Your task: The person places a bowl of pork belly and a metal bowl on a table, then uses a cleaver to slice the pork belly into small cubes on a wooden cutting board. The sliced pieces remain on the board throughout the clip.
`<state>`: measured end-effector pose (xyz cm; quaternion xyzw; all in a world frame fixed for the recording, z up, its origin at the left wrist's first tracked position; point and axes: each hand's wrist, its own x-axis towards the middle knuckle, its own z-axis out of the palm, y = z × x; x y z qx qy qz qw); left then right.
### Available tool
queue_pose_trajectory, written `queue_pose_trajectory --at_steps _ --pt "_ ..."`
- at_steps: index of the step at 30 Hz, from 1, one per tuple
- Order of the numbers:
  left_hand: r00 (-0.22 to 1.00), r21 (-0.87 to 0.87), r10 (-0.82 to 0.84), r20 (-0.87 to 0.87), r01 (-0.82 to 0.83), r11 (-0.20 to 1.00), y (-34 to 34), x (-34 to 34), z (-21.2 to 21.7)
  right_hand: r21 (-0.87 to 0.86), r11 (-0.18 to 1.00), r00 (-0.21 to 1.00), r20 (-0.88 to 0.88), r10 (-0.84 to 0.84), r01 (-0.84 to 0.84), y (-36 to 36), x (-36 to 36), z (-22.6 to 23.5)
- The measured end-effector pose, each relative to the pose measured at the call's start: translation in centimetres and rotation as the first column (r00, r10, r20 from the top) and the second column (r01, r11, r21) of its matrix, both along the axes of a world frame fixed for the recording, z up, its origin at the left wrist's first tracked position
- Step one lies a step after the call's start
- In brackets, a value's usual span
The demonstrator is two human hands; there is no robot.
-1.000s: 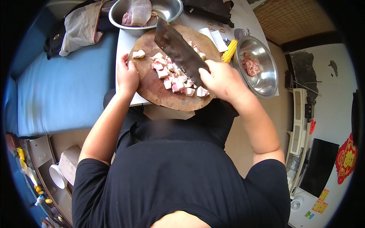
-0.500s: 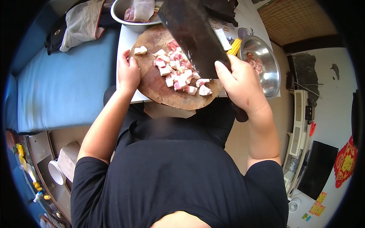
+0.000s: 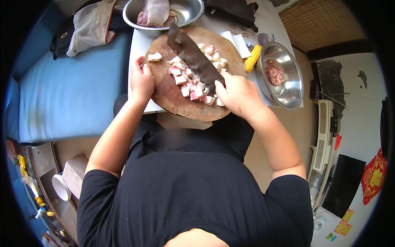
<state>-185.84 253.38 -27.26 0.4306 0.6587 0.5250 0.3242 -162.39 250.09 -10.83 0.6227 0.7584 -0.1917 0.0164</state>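
Note:
A round wooden chopping board [image 3: 166, 96] lies on the white table, with pale and pink diced meat [image 3: 181, 79] heaped across it. Two or so cubes [image 3: 154, 57] sit apart near its left rim. My right hand [image 3: 240, 95] is closed round a dark, broad-bladed cleaver [image 3: 197, 61]. Its blade stands among the cubes, with meat on both sides, and points to the far left; the handle is hidden by the hand. At the board's left edge my left hand [image 3: 142, 80] grips the rim, thumb toward the top and fingers along the side.
Behind the board is a metal bowl [image 3: 191, 11] with a large piece of raw meat [image 3: 154, 14]. To the right, another metal bowl [image 3: 290, 88] holds minced meat [image 3: 275, 74]; corn [image 3: 252, 57] lies beside it. A blue couch [image 3: 78, 90] flanks the table's left.
The cleaver has come down from above the board into the diced meat, and my right hand has moved left and lower. Some cubes now lie right of the blade. My left hand stays at the rim.

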Motion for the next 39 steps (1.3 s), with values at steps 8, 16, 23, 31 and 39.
queue_pose_trajectory --at_steps 8,16,23,31,39 --pt "1.000 -0.002 0.021 -0.012 -0.021 1.000 -0.5 -0.3 0.1 0.136 0.989 0.994 -0.098 -0.048 0.061 -0.6 -0.6 2.8" --pt "1.000 -0.024 0.025 0.003 -0.025 0.999 -0.7 -0.4 1.1 0.137 0.990 0.979 -0.205 0.018 0.011 0.1 0.5 3.9" --pt "0.992 0.021 0.043 -0.121 -0.041 0.999 -0.1 -0.5 -1.1 0.054 0.995 0.995 0.068 0.079 -0.083 0.6 0.2 2.2" --pt "0.998 -0.030 0.014 -0.058 -0.015 0.999 -0.4 -0.1 0.7 0.065 0.995 0.997 0.039 0.072 -0.075 0.2 -0.2 0.5" --pt "0.998 -0.011 0.052 -0.045 -0.052 0.999 -0.7 -0.4 0.1 0.070 0.997 0.995 -0.091 -0.038 0.044 -0.4 -0.1 3.2"
